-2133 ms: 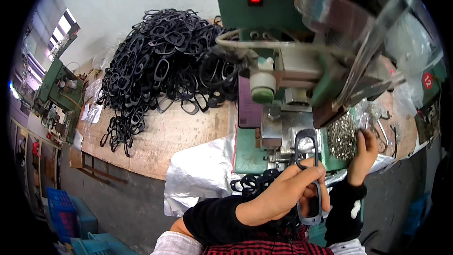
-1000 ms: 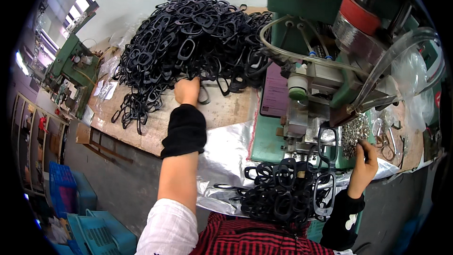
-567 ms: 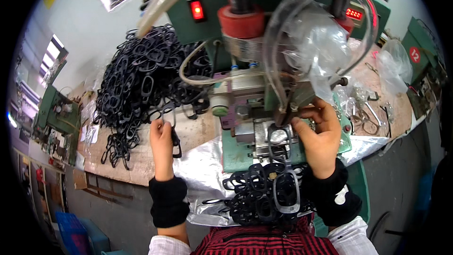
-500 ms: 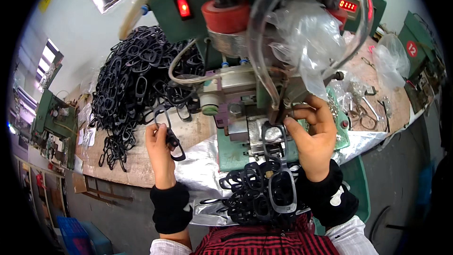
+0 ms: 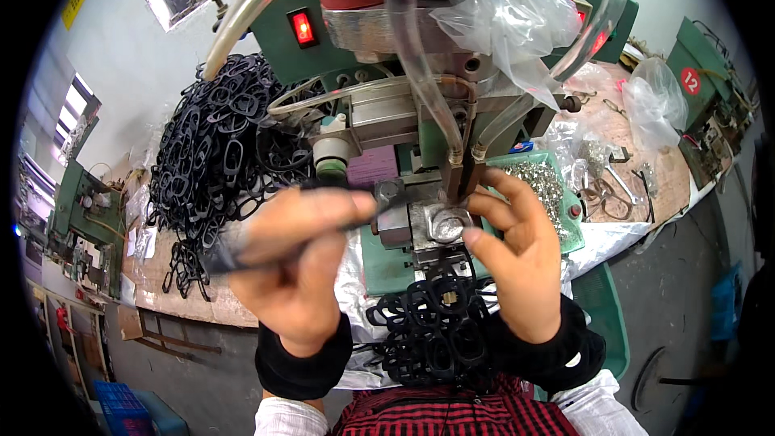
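My left hand (image 5: pixel 295 262) is smeared by motion, its fingers closed on a black eyeglass frame front (image 5: pixel 222 249). The frame's blurred dark shape reaches from behind the hand towards the metal jig (image 5: pixel 421 222) of a green press. At the jig's right side is my right hand (image 5: pixel 513 254), fingers curved and thumb apart from them, with nothing visible between. Its fingertips are close to the press's dark vertical tool (image 5: pixel 462 178). Several black frame fronts (image 5: pixel 436 319) lie heaped just below the jig, against my lap.
A tall heap of black frame fronts (image 5: pixel 218 141) stands on the table's left. A green tray of small metal parts (image 5: pixel 537 186) sits right of the jig. Clear hoses (image 5: pixel 420 64) and a plastic bag (image 5: pixel 513 16) hang over the work. A wrench (image 5: pixel 622 182) lies farther right.
My left hand has swung right and up towards the jig with its frame front. The frame front that hung at the jig by my right hand no longer shows there. The view has shifted.
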`<action>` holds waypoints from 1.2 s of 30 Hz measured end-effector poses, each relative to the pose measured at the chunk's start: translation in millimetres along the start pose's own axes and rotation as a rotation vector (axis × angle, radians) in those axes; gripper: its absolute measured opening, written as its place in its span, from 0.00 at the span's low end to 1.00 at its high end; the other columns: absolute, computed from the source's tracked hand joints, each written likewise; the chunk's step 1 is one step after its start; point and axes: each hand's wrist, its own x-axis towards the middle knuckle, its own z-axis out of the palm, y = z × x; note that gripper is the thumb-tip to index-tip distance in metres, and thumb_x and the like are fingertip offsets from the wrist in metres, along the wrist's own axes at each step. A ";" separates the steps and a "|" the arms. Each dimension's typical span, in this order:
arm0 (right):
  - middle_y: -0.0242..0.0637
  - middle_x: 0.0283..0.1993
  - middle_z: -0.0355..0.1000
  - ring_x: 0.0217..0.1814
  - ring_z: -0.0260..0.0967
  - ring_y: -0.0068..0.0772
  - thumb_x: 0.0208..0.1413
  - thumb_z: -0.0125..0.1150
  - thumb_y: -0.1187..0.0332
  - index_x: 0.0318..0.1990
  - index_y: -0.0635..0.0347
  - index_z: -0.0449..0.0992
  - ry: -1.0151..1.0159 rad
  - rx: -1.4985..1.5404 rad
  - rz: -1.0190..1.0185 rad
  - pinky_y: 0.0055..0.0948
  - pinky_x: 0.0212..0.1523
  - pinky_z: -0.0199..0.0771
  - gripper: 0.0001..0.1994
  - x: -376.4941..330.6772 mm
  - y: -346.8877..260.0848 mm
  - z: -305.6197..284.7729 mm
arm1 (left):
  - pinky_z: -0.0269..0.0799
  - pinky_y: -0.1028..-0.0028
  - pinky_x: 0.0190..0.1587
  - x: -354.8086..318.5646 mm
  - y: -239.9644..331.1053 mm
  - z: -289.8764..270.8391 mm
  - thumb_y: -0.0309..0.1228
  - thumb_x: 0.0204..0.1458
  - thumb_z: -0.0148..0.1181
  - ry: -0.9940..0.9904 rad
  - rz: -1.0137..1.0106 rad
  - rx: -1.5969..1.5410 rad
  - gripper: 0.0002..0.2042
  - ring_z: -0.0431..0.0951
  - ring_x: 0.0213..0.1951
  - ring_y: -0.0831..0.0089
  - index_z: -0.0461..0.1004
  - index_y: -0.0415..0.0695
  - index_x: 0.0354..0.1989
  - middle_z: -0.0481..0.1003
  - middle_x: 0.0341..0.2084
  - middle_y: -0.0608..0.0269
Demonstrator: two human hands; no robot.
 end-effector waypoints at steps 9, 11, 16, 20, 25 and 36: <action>0.42 0.36 0.72 0.41 0.68 0.47 0.42 0.70 0.72 0.43 0.63 0.77 0.247 -1.332 -0.197 0.40 0.45 0.68 0.17 -30.5 30.9 -132.3 | 0.78 0.58 0.49 -48.0 -16.3 21.3 0.24 0.43 0.66 -0.550 0.275 0.275 0.11 0.80 0.42 0.62 0.82 0.48 0.37 0.79 0.44 0.66; 0.42 0.35 0.71 0.42 0.66 0.47 0.40 0.71 0.71 0.42 0.62 0.77 0.262 -1.424 -0.226 0.41 0.45 0.67 0.18 -31.8 42.7 -137.2 | 0.78 0.58 0.49 -51.6 -18.2 24.1 0.25 0.44 0.65 -0.566 0.271 0.323 0.11 0.80 0.42 0.62 0.82 0.48 0.37 0.79 0.43 0.66; 0.42 0.32 0.71 0.40 0.66 0.49 0.41 0.70 0.73 0.36 0.62 0.77 0.269 -1.366 -0.379 0.43 0.47 0.67 0.13 -9.4 66.2 -134.2 | 0.78 0.58 0.49 -54.9 -16.8 24.5 0.25 0.46 0.64 -0.565 0.244 0.350 0.11 0.80 0.41 0.63 0.83 0.49 0.39 0.79 0.43 0.66; 0.43 0.31 0.72 0.37 0.68 0.49 0.43 0.67 0.77 0.33 0.64 0.76 0.305 -1.297 -0.384 0.42 0.43 0.68 0.08 3.0 72.3 -124.4 | 0.77 0.58 0.51 -54.4 -19.7 24.2 0.27 0.44 0.64 -0.530 0.226 0.310 0.11 0.80 0.41 0.65 0.83 0.49 0.38 0.79 0.46 0.65; 0.43 0.32 0.72 0.37 0.68 0.46 0.47 0.65 0.77 0.32 0.64 0.76 0.280 -1.367 -0.446 0.38 0.41 0.67 0.05 10.4 68.0 -123.1 | 0.77 0.57 0.51 -53.3 -19.2 21.5 0.27 0.46 0.63 -0.528 0.211 0.275 0.12 0.75 0.33 0.71 0.81 0.46 0.41 0.78 0.47 0.64; 0.40 0.40 0.75 0.45 0.72 0.34 0.54 0.62 0.75 0.40 0.66 0.78 0.234 -1.041 -0.261 0.28 0.50 0.67 0.07 33.3 63.1 -145.3 | 0.76 0.56 0.51 -56.4 -22.8 24.6 0.28 0.46 0.61 -0.444 0.208 0.212 0.12 0.67 0.29 0.70 0.80 0.45 0.41 0.77 0.46 0.63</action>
